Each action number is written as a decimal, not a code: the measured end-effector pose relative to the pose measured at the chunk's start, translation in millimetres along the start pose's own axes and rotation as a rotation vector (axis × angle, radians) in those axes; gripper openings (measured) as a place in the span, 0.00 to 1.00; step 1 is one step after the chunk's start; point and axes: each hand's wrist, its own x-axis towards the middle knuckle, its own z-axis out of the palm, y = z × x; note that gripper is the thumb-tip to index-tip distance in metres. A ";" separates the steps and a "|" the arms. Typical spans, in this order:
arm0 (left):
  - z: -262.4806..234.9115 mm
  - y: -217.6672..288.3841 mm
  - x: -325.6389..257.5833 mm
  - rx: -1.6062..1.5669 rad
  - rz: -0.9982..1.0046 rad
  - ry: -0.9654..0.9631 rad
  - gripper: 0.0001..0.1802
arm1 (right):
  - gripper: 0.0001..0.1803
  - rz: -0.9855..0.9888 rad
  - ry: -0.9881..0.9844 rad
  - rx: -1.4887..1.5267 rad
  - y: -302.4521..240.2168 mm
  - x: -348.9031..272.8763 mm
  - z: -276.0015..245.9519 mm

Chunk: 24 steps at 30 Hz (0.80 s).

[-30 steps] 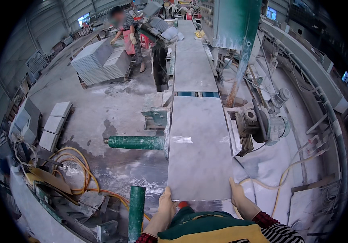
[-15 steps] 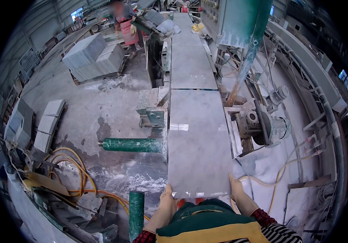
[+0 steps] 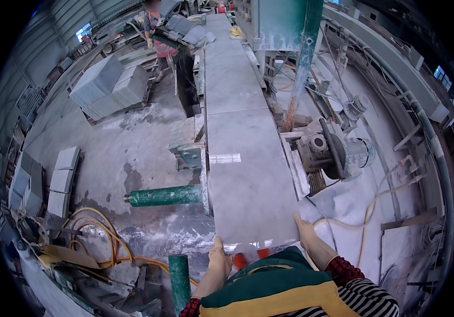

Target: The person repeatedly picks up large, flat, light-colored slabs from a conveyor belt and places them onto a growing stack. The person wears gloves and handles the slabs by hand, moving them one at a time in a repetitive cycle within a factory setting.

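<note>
A long grey polished stone slab (image 3: 253,195) lies flat in front of me, glossy on top. My left hand (image 3: 218,260) is closed on its near left corner, thumb up along the side edge. On the opposite side my right hand (image 3: 310,238) grips the near right edge; the fingers of both hands are partly hidden under the stone. Beyond it another grey slab (image 3: 236,87) lies in line on the same narrow bed, and the two ends meet at a thin seam.
Left of the slab a green roller (image 3: 166,195) sticks out sideways, and a green post (image 3: 179,280) stands near my left forearm. A motor (image 3: 356,157) sits to the right. Yellow hoses (image 3: 97,224) coil on the floor. A person (image 3: 158,39) stands by stacked slabs (image 3: 103,87) at far left.
The dark gap between the two slabs has closed to a thin seam. Both hands still grip the near slab. My view has turned slightly, shifting the scene leftward.
</note>
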 end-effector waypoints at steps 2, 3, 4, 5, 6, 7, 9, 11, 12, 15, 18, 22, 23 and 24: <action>0.6 -1.3 4.2 -0.003 -0.006 -0.007 0.26 | 0.43 -0.002 0.024 -0.063 11.6 16.9 -7.4; 1.7 -2.5 5.6 0.002 -0.001 -0.002 0.27 | 0.43 -0.004 0.032 -0.098 13.4 22.4 -7.9; 2.3 -3.0 7.0 0.008 0.004 0.005 0.28 | 0.43 -0.012 0.032 -0.097 16.4 26.2 -8.3; 2.3 -2.5 8.3 0.019 0.012 0.016 0.28 | 0.43 -0.021 0.031 -0.095 19.2 29.8 -8.7; 2.1 -2.5 9.4 0.028 0.020 0.029 0.28 | 0.43 -0.029 0.029 -0.097 20.7 32.7 -8.4; 2.0 -2.0 10.7 0.036 0.028 0.042 0.28 | 0.43 -0.030 0.044 -0.101 24.6 37.7 -8.0; 0.7 1.9 14.0 0.036 0.015 0.017 0.26 | 0.43 -0.031 0.075 -0.111 34.2 48.4 -7.8; -1.4 3.6 19.2 0.046 0.005 -0.001 0.26 | 0.43 -0.033 0.084 -0.113 41.8 57.9 -8.7; -3.0 3.9 21.9 0.053 0.003 -0.004 0.26 | 0.43 -0.033 0.085 -0.117 39.2 57.6 -6.1; -3.8 4.1 27.6 0.108 -0.033 0.065 0.28 | 0.42 -0.016 0.096 -0.138 30.0 51.0 -1.4; 5.9 2.2 26.3 0.074 -0.021 0.085 0.29 | 0.42 0.029 0.091 -0.116 15.5 47.9 -1.9; 7.7 -1.1 30.8 0.061 -0.014 0.129 0.30 | 0.32 -0.061 0.078 -0.156 20.5 53.7 -0.6; 5.9 -2.0 33.3 0.059 -0.033 0.113 0.29 | 0.29 -0.138 0.040 -0.275 28.1 60.4 -5.0; 3.0 -2.5 37.3 0.058 -0.053 0.095 0.28 | 0.27 -0.230 0.007 -0.399 34.3 65.6 -9.7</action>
